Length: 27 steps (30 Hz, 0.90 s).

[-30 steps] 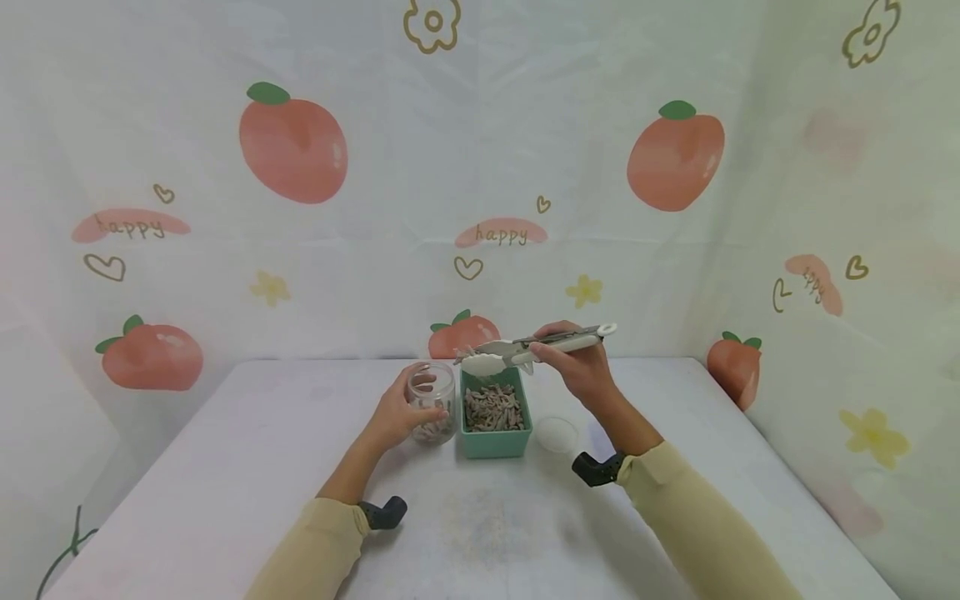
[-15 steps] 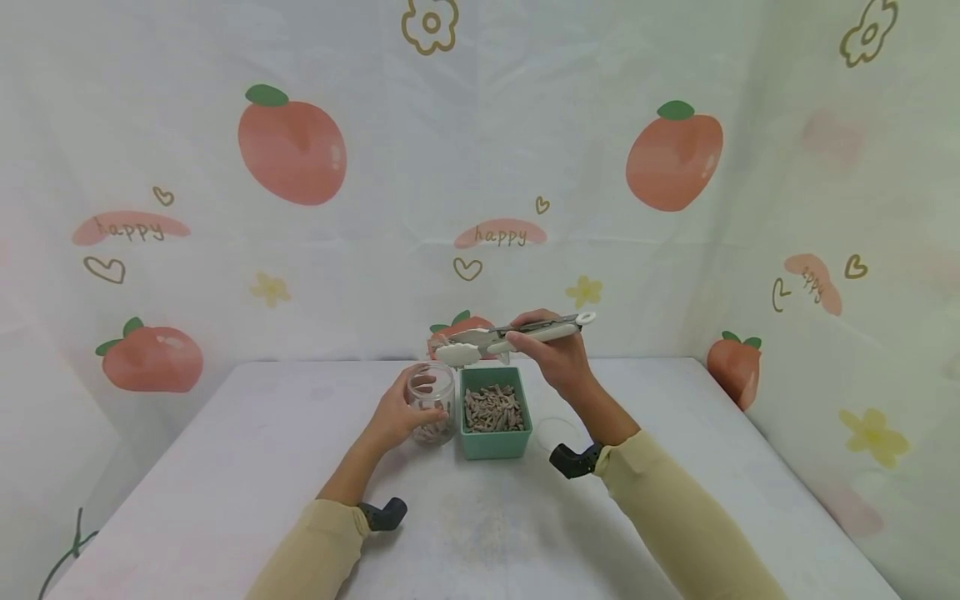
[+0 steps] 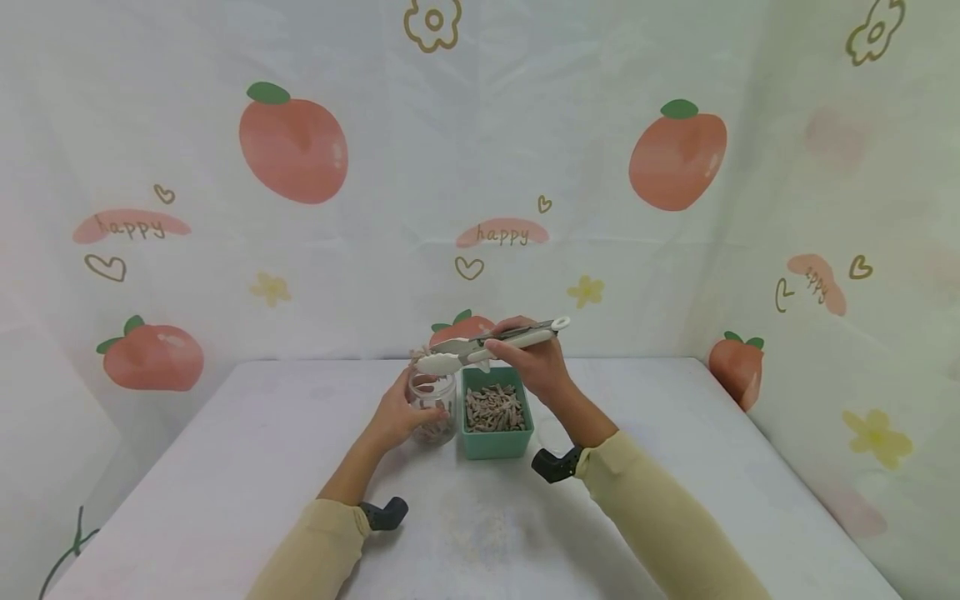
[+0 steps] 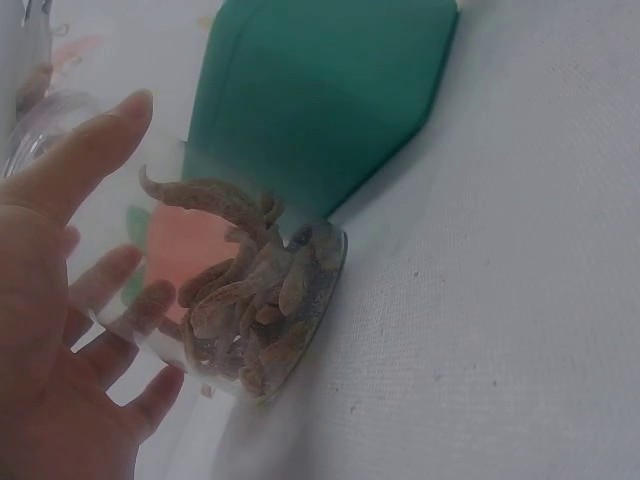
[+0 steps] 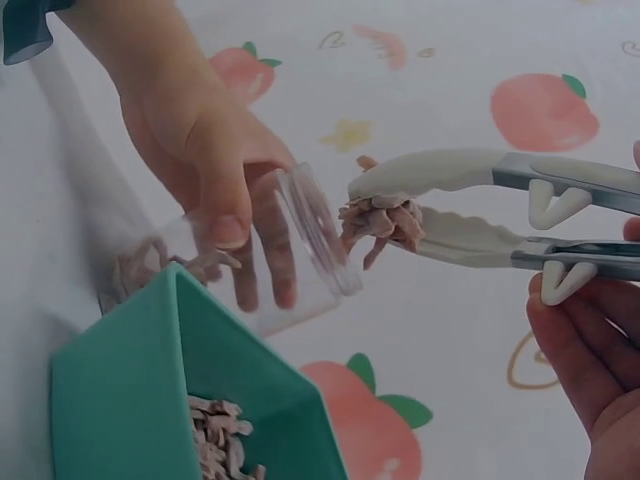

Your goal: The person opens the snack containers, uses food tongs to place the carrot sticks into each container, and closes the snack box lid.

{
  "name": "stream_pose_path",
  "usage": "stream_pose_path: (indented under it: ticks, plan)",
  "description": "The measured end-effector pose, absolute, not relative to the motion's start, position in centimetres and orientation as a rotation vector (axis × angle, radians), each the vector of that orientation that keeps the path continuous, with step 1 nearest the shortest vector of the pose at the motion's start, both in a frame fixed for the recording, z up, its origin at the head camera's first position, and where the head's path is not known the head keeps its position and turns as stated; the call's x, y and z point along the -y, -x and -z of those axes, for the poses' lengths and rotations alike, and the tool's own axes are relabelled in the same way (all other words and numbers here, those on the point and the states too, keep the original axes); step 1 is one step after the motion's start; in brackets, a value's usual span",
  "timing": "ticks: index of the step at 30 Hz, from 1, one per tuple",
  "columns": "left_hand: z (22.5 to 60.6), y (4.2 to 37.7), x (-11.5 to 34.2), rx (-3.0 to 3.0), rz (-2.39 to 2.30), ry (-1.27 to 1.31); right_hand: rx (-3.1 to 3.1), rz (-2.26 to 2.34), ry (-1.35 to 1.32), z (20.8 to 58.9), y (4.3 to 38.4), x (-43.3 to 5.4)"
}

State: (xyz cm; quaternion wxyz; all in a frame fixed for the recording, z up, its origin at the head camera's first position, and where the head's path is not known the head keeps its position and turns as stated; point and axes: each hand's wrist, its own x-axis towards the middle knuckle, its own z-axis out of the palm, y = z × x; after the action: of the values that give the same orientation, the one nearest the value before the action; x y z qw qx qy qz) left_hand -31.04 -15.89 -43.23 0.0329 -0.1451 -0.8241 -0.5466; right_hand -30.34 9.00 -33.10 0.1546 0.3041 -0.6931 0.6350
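Note:
My left hand grips a clear jar round its side, with the thumb in front. Brownish, shrivelled dried pieces lie in the bottom of the jar. In my right hand is a pair of tongs with pale tips, held almost level. Between those tips a clump of the dried pieces is pinched, just above the jar's open mouth. Right beside the jar stands a green box, partly filled with more dried pieces.
A clear round lid-like disc lies on the white table to the right of the box, partly behind my right forearm. A printed cloth wall rises behind the table's far edge.
My right hand has moved left, carrying the tongs and their clump from above the green box to above the jar's mouth. My left hand and the jar have stayed put.

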Motion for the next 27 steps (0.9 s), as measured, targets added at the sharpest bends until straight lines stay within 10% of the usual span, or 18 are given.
stream_pose_path:
  ticks: [27]
  plan:
    - [43.2,30.8,15.7,2.62,1.602,0.299,1.955,-2.012,-0.704,34.4,30.0,-8.3]
